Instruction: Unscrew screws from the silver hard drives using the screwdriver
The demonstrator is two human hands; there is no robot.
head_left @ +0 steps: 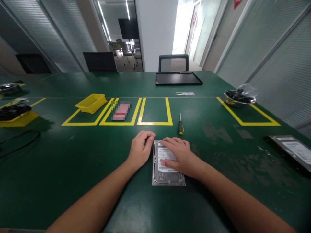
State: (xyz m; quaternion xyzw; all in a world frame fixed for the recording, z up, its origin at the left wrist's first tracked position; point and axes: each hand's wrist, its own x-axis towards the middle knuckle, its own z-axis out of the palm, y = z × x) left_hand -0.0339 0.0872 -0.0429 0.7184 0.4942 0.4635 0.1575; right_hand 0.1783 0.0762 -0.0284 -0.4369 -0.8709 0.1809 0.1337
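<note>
Fingers of the right hand (179, 156) are laid part-spread on the drive (167, 178), near centre; the left hand's (141, 149) are half-curled, apparently empty, beside it. Probably dense, stiff, shock-sensitive, it is best held by its sides.

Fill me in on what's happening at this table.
A person's right hand lies spread over a hard drive, which rests label up on the green table. The left hand is at the drive's far left corner; whether it touches is unclear. A screwdriver lies unheld just beyond, and what looks like another drive sits to the right.
</note>
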